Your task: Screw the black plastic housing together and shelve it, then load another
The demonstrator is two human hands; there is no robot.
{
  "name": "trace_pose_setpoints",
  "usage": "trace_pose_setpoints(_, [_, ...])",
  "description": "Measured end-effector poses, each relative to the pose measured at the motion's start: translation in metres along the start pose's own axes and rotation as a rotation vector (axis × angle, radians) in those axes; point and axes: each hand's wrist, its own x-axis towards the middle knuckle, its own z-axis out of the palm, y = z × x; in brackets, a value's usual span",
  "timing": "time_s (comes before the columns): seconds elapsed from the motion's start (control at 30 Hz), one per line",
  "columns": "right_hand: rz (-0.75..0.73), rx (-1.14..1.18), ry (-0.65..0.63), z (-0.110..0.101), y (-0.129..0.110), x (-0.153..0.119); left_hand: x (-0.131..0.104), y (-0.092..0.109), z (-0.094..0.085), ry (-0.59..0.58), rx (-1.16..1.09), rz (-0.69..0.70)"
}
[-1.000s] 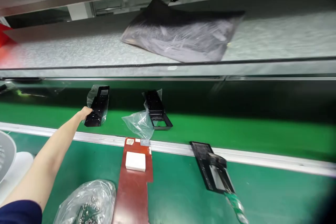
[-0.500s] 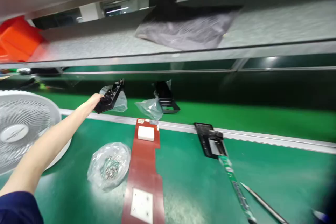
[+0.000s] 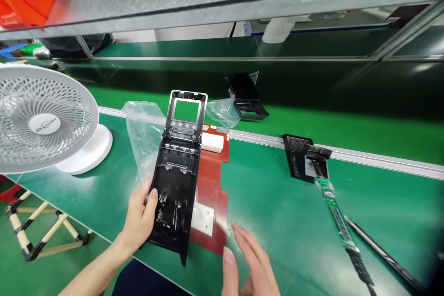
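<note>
— What's at the far left from where you sit?

— I see a white desk fan (image 3: 43,118) standing on the green tabletop (image 3: 277,212), well left of my hands. Right of it a clear plastic bag (image 3: 144,136) hangs loose behind the part I'm holding.

— And the left hand?

— My left hand (image 3: 140,219) grips the black plastic housing (image 3: 178,171) at its near left edge, thumb on the open inner face, the other fingers wrapped behind it. The housing is tilted up off the tabletop, its window end pointing far, its near end low by the tabletop's edge. It hangs over a red-brown jig plate (image 3: 211,180) that carries a white block (image 3: 212,141) at its far end.

— The right hand?

— My right hand (image 3: 248,263) hovers just right of the housing's near end, fingers spread and straight, holding nothing; I can't tell whether it touches the tabletop.

— Further right?

— On the green conveyor belt (image 3: 347,129) beyond the rail lies a second bagged housing (image 3: 244,97). Nearer, a black frame (image 3: 301,157) lies flat, with a green circuit strip (image 3: 338,219) running from it toward the near right.
</note>
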Motion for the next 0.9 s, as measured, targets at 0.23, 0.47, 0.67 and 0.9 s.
trace_pose_setpoints(0.23, [-0.393,-0.031,-0.282,0.046,-0.017,0.050,-0.041,-0.019,-0.008,-0.012,0.100,0.240])
trace_pose_setpoints(0.47, [-0.515,-0.095,-0.442,0.057,-0.016,0.068,-0.042,-0.015,-0.021,0.041,0.076,0.418])
trace_pose_setpoints(0.67, [-0.530,-0.261,-0.434,0.035,-0.004,0.111,0.019,-0.036,-0.072,-0.095,0.027,0.136])
trace_pose_setpoints(0.9, [-0.540,-0.419,-0.443,0.019,0.034,0.116,0.064,-0.091,-0.144,-0.045,0.807,-0.114])
